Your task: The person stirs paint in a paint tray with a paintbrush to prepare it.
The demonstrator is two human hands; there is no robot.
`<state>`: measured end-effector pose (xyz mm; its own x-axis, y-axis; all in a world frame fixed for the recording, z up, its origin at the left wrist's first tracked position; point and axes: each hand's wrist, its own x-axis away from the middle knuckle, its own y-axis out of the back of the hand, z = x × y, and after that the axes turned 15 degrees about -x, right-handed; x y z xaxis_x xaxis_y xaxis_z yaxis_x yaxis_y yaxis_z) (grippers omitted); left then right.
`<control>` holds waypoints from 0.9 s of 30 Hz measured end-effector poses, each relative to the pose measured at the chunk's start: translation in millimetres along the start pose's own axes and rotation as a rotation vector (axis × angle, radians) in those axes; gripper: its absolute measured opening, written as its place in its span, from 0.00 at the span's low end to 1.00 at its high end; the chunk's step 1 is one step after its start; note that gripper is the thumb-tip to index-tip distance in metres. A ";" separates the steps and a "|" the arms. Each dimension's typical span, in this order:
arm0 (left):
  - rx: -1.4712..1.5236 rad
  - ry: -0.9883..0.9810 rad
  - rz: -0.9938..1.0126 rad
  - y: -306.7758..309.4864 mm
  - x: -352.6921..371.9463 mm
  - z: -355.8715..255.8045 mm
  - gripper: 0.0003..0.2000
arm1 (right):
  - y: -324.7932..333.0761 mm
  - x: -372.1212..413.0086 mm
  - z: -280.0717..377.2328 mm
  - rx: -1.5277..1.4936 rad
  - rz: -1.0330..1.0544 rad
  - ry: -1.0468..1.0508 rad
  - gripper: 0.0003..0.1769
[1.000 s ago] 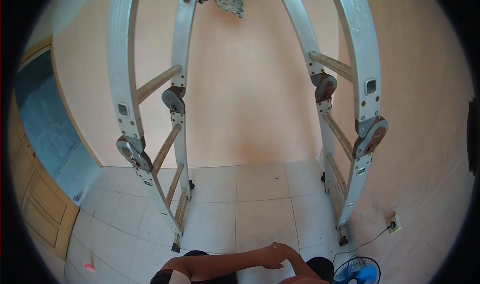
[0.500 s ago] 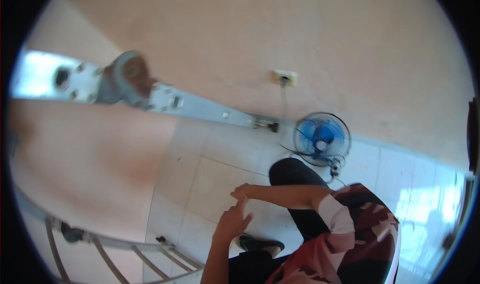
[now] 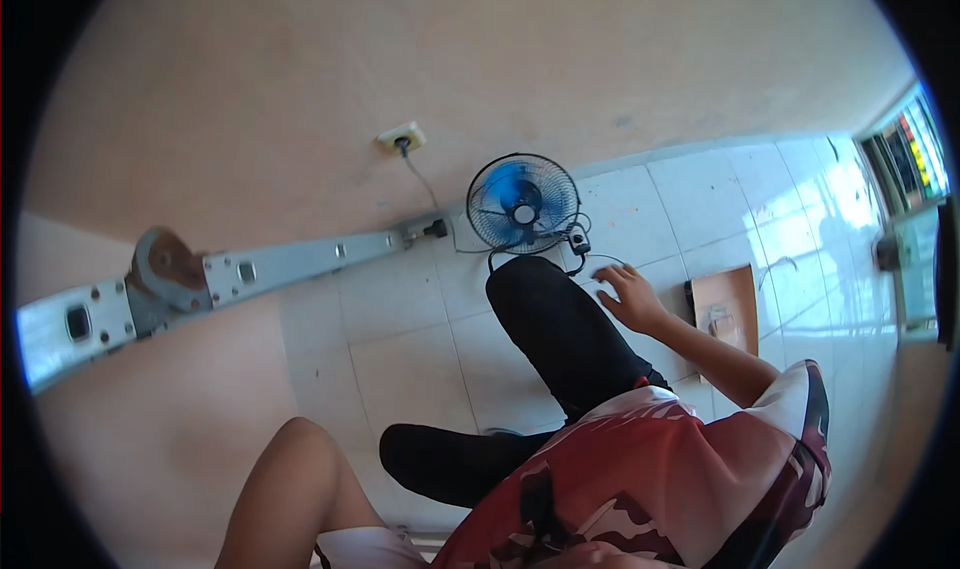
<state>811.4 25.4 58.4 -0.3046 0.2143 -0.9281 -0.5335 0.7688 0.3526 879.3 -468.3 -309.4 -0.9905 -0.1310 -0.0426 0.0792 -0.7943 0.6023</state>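
Observation:
My right hand (image 3: 632, 297) reaches toward the floor just right of my knee, fingers apart and holding nothing. Its fingertips lie close to a thin dark cord and to a small table fan (image 3: 523, 204) with blue blades and a black wire cage. A dark control switch (image 3: 578, 239) sits on the fan's lower right side. My left arm is bent, with the elbow toward the lower left, and its hand is out of view. To the right of my right forearm, a shallow brown tray (image 3: 738, 294) holds small items.
A metal folding ladder (image 3: 290, 266) with a rusty hinge extends from the left toward the fan. Above it, a wall socket (image 3: 402, 139) has a plug and cord in it. White floor tiles (image 3: 400, 369) surround my legs. A doorway or window (image 3: 905, 159) is at the far right.
The view has swung right. My hands, which were together in front of me, have parted: the right has moved beside the fan and the left has left the view. The brown tray now shows.

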 end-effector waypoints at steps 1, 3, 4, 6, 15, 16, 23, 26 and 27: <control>0.123 -0.079 -0.010 -6.6 -10.7 17.4 0.21 | -6.3 55.4 -48.5 0.049 -0.016 -0.141 0.16; 0.329 -0.197 -0.062 -56.8 -29.6 23.5 0.22 | -86.5 209.3 -185.5 0.077 0.182 -0.658 0.26; 0.420 -0.247 -0.095 -62.9 -27.6 32.5 0.22 | -137.1 296.8 -238.8 -0.011 0.317 -0.886 0.34; 0.624 -0.302 -0.125 -132.4 -41.4 0.5 0.23 | -206.7 421.8 -236.5 -0.109 0.198 -1.350 0.46; 1.225 -0.400 -0.212 -272.5 -9.4 -108.7 0.31 | -352.6 506.3 -140.5 -0.158 -0.448 -1.581 0.71; 1.286 -0.402 -0.222 -281.3 -4.7 -117.7 0.32 | -339.9 508.3 -126.5 -0.140 -0.479 -1.541 0.70; 1.493 -0.182 0.072 -363.5 41.4 -146.2 0.34 | -359.7 518.4 -136.0 0.017 -0.471 -1.394 0.65; 1.246 0.235 0.880 -444.4 126.8 -121.2 0.31 | -358.4 548.2 -134.4 0.075 -0.398 -1.313 0.57; 1.112 0.274 1.042 -461.7 156.1 -129.3 0.28 | -340.7 542.8 -147.8 0.020 -0.390 -1.322 0.56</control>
<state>908.1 -374.0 -233.8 -0.3523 0.9037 -0.2435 0.7971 0.4261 0.4279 331.4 -356.4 -655.6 -0.3180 0.7612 0.5653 -0.2162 -0.6387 0.7384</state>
